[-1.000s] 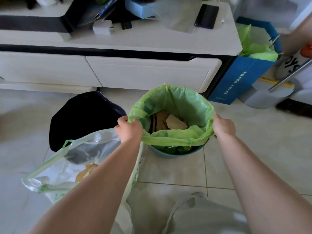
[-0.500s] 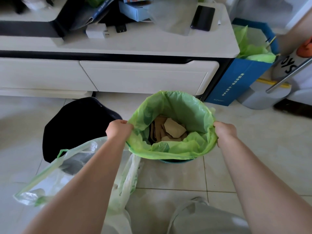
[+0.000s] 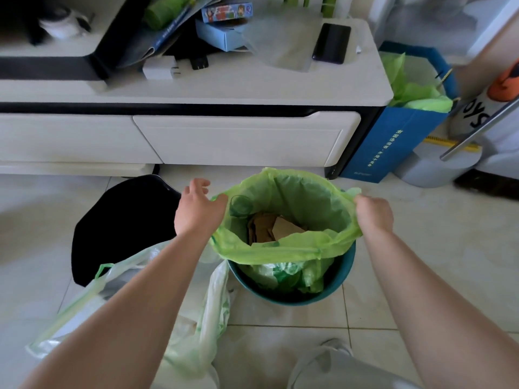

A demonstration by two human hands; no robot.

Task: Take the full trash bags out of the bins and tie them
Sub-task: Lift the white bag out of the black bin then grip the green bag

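**Green bag half out of the teal bin, right hand clenched on its rim**

The green trash bag (image 3: 303, 197) stands partly lifted out of the teal bin (image 3: 346, 269) on the tiled floor (image 3: 438, 248). Its mouth is stretched open above the bin's rim and its lower part is still inside. Brown cardboard pieces (image 3: 269, 230) lie in the bag.

The right hand (image 3: 373, 214) is clenched around a bunched piece of the bag's right edge. The left hand (image 3: 196, 210) is at the bag's left edge with its fingers spread loosely and raised. Its thumb lies against the plastic, but I cannot tell whether it pinches the rim or only touches it.

Under the left forearm a pale translucent bag (image 3: 214, 299) with a green drawstring lies slumped on the floor, just beside the bin. A black object (image 3: 120, 220) sits behind it, to the left of the bin.

Beyond the bin stands a low white cabinet with drawers (image 3: 238, 138). Its worktop (image 3: 252, 88) carries a dark phone (image 3: 331, 43), a white charger (image 3: 160, 70) and a light blue box (image 3: 219, 37). At the cabinet's right end stands a blue paper bag (image 3: 393, 141) with green plastic showing at its top.
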